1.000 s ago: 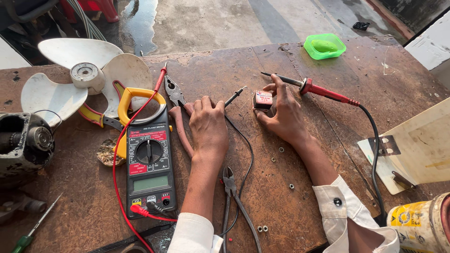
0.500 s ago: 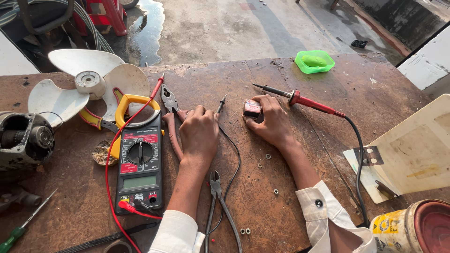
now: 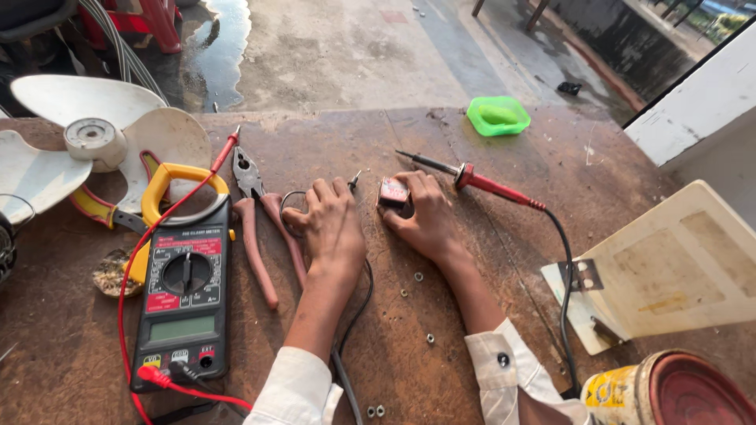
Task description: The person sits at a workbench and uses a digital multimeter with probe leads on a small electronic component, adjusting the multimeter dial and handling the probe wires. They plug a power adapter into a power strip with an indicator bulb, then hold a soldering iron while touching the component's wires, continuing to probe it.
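Both hands have held place; pliers [image 3: 256, 216] flank the left hand [image 3: 332, 228].

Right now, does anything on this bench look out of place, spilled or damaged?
Small nuts lie scattered loose on the rusty bench near the right hand. A water puddle sits on the floor beyond. Nothing looks broken.

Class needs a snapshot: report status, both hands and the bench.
Left hand flat on black probe lead. Right hand gripping small component. Pliers beside left hand.
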